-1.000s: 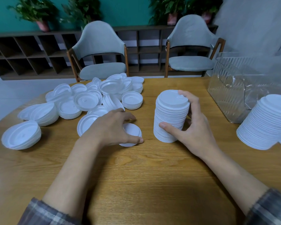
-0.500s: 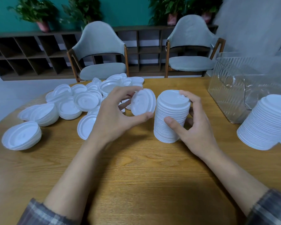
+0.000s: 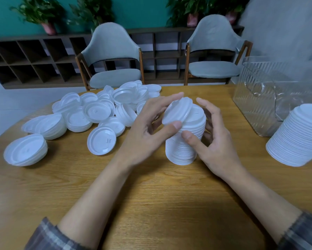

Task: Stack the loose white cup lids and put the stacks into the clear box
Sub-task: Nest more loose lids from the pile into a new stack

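Our left grip (image 3: 144, 130) pinches a tilted lid (image 3: 176, 112) over the stack (image 3: 182, 152); right grip (image 3: 218, 147) cups the stack on the bench (image 3: 151, 204).

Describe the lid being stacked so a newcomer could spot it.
On the table, find the upright stack cupped by the right hand. The lid is at its top, pinched by the left hand: the only one held tilted, not lying down.
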`<act>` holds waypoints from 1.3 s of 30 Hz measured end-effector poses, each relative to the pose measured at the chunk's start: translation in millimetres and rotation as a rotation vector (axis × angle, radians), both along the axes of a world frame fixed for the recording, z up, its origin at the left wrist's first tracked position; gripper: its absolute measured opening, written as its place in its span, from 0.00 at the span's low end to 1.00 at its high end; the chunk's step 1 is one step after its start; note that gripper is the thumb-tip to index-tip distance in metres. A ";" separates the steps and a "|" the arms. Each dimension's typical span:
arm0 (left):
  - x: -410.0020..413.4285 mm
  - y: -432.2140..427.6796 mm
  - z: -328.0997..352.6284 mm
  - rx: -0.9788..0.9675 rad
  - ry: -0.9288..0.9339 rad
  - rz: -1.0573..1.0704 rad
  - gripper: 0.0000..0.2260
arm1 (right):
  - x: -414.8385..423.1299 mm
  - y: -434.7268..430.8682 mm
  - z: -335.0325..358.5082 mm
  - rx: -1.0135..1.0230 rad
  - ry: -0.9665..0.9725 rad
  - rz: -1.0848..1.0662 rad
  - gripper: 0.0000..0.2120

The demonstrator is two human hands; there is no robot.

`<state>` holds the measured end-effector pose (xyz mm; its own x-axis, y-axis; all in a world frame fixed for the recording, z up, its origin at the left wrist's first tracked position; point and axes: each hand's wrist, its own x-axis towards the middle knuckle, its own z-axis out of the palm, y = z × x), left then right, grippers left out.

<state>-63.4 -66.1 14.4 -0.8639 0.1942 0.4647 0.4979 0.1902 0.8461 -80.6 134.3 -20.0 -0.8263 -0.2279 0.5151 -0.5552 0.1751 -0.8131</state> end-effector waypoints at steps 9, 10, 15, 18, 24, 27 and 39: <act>1.7 4.4 6.5 0.025 0.008 0.085 0.28 | 2.0 -1.2 0.0 0.029 0.000 0.023 0.39; 1.5 4.2 6.1 0.039 0.008 0.081 0.29 | 2.2 -1.4 0.4 0.033 0.002 0.024 0.39; 0.6 5.9 2.8 0.107 -0.026 0.060 0.30 | 1.4 -0.8 -0.3 0.063 0.016 0.009 0.39; 0.8 5.5 1.1 0.121 -0.045 0.037 0.29 | 2.3 -0.8 0.6 0.064 0.019 0.010 0.38; 2.7 10.6 2.9 0.124 -0.080 0.028 0.28 | 3.6 -1.4 1.0 0.060 0.030 0.017 0.37; 3.1 15.5 3.5 0.167 -0.070 0.080 0.29 | 4.3 -1.8 2.3 0.058 0.037 0.018 0.36; 0.5 9.1 8.7 0.005 -0.006 0.107 0.27 | 4.5 -1.0 3.8 0.052 0.019 0.050 0.34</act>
